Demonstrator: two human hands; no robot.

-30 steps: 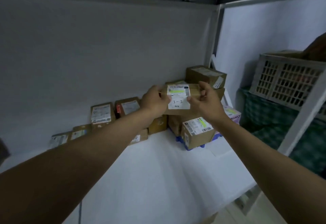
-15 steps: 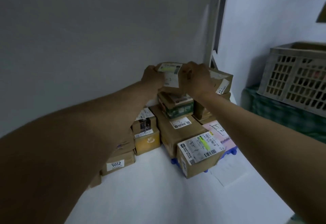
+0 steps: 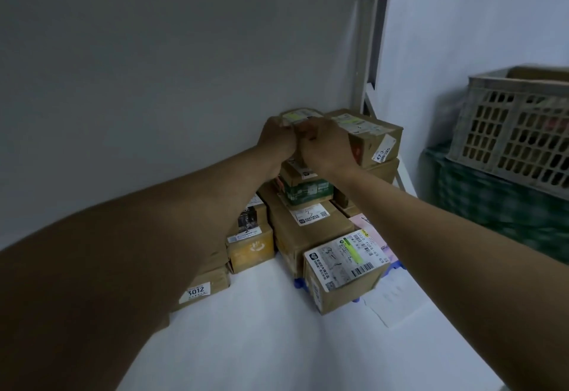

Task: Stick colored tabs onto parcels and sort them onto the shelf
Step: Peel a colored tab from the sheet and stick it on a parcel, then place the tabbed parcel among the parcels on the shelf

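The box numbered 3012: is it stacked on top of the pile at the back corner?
No: the box numbered 3012 lies low on the white shelf at the front left of the pile, partly behind the left forearm.

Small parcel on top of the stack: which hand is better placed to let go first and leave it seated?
Probably the left hand. It grips the small parcel at its open left end; the right hand sits against the neighbouring box and can steady it.

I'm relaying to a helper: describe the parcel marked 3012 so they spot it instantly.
Start at the stack of boxes in the shelf's back right corner. Go left along the row against the wall. The 3012 parcel is the low brown one under the left forearm, alone showing bold black digits on a white sticker.
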